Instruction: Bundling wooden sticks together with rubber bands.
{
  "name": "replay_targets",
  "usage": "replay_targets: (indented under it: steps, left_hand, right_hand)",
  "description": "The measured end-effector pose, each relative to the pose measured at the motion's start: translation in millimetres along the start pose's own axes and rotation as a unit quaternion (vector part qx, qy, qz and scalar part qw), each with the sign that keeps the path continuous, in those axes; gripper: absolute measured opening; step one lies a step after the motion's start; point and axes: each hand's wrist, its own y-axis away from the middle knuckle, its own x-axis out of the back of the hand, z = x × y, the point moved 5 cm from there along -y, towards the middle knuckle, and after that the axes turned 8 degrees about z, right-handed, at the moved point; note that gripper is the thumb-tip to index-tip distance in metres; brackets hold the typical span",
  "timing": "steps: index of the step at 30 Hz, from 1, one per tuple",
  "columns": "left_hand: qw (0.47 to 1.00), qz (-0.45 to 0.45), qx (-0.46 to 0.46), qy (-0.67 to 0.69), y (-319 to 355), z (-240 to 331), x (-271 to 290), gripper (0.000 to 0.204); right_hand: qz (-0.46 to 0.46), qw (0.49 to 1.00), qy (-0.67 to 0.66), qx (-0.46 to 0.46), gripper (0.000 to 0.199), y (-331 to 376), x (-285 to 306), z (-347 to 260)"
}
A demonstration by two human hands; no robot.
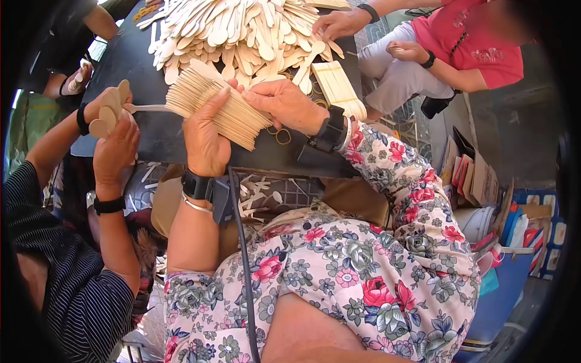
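A thick stack of wooden spoons (200, 94), lying flat against one another with their edges showing as a row, is gripped in my left hand (206, 136) above the near part of the dark table. Its thumb presses across the stack. From the right, my right hand (290, 106) reaches over with bent fingers closed against the stack's upper side, close to the left fingertips. Just beyond lies a big heap of loose wooden spoons (224, 30). A neat rubber-banded bundle of spoons (339, 88) rests right of my right hand, and a loose rubber band (282, 137) lies below it.
The dark table (121, 66) has its near edge before me. At left, a person's hands (115, 130) hold several spoons; another person in pink (478, 54) reaches to the heap. A black cable (245, 272) hangs over my front. Fallen spoons (257, 193) lie below the table.
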Motion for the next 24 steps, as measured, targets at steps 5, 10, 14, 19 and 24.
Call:
replay_targets:
  steps: [5,10,14,19,24]
  left_hand:
    - [1.0,0.015,0.004,-0.014,-2,-5,5,0.026]
    - [0.999,0.031,-0.035,-0.021,-3,-6,6,0.024]
    - [0.999,0.03,-0.031,-0.033,-3,-5,7,0.028]
    - [1.0,0.017,-0.006,-0.008,3,-4,-1,0.029]
    - [1.0,0.006,-0.004,-0.013,-2,-5,5,0.029]
  right_hand:
    - [0.021,0.996,0.079,0.021,0.033,9,-5,-9]
    - [0.084,0.945,0.224,0.222,0.035,14,-6,-22]
    - [0.072,0.962,0.194,0.179,0.035,16,-5,-24]
    - [0.094,0.964,0.142,0.205,0.033,16,-7,-14]
    - [0.032,0.993,0.067,0.097,0.027,16,-11,-14]
